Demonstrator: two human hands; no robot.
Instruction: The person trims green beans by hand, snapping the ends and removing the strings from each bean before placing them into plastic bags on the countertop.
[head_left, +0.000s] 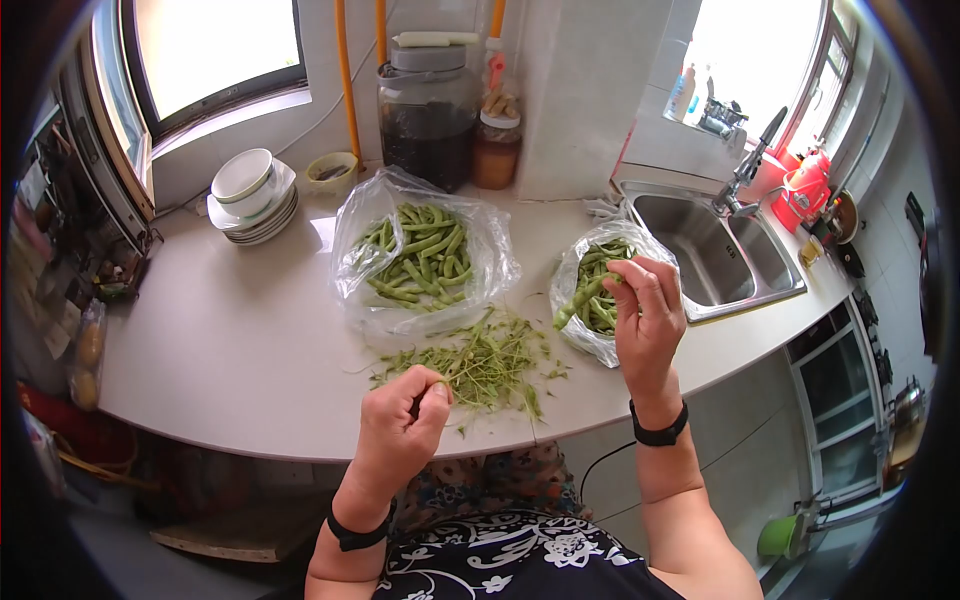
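My right hand pinches a green bean pod over the smaller clear plastic bag, which holds more green pods. Closed in a fist, my left hand is at the near-left side of a loose pile of green stems and trimmings on the countertop; what its fingers hold, if anything, is too small to make out. Beyond the pile, a larger open clear plastic bag contains many green bean pods.
Stacked white plates and bowls stand at the back left, beside a small yellowish bowl. A large dark-filled jar and a brown jar are behind the bags. At right is a double steel sink.
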